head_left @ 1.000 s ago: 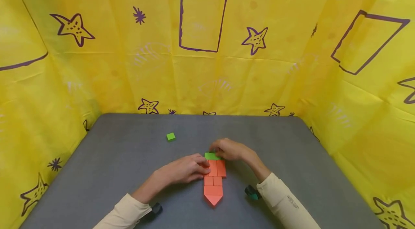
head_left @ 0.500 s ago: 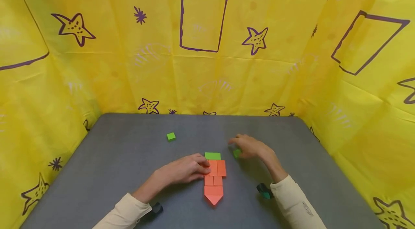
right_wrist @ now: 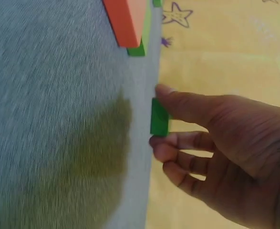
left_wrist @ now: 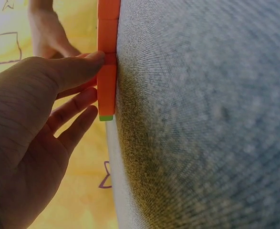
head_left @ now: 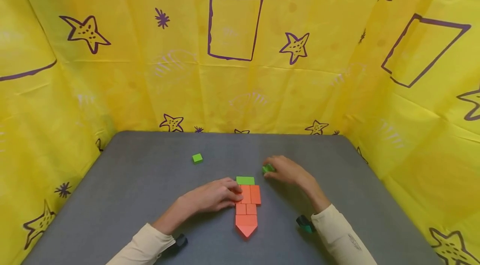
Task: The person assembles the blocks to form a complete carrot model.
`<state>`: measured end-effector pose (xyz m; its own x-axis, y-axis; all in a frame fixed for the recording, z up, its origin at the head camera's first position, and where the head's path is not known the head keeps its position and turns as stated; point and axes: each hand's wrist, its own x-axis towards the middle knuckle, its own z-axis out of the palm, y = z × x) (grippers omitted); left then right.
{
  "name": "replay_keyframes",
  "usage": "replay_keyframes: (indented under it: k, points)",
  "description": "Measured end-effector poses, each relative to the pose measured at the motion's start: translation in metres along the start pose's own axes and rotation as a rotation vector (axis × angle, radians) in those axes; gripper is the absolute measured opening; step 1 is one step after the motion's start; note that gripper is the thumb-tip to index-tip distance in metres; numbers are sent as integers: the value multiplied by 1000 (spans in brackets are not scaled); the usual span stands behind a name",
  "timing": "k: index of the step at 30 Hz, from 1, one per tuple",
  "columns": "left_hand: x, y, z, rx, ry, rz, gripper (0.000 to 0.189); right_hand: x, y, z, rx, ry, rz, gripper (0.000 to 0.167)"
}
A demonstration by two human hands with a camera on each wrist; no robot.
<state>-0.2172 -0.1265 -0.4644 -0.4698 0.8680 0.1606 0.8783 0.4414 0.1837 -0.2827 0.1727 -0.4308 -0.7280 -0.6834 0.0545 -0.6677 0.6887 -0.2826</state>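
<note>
An arrow-like shape of orange blocks (head_left: 246, 209) lies flat on the dark grey table, its triangular tip toward the person. A flat green block (head_left: 245, 181) adjoins its far end. My left hand (head_left: 215, 195) rests with thumb and fingertips on the left side of the orange blocks, partly covering one; in the left wrist view the thumb tip lies at an orange block's (left_wrist: 107, 90) upper edge. Right of the shape, my right hand (head_left: 286, 170) pinches a small green block (right_wrist: 159, 117) between thumb and fingers, just above the table.
Another small green block (head_left: 197, 158) sits farther back, left of the shape. The grey table (head_left: 150, 161) is enclosed by a yellow curtain (head_left: 240, 94) with purple drawings. Dark wrist-worn devices hang below both cream sleeves (head_left: 343, 233).
My right hand has moved right, away from the flat green block, and now pinches a small green block, carried slightly back and left of late. The left hand stays put.
</note>
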Motion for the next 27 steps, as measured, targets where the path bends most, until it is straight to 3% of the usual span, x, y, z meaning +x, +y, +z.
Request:
replay_keyframes:
  k: [4, 11, 27]
  points:
    - [-1, -1, 0, 9, 20, 20, 28, 14, -7, 5, 25, -28, -39, 32]
    - [-1, -1, -1, 4, 10, 10, 26, 28, -12, 9, 67, -167, -51, 35]
    - [0, -1, -2, 14, 1, 9, 28, 26, -14, 5, 103, -189, -51, 29]
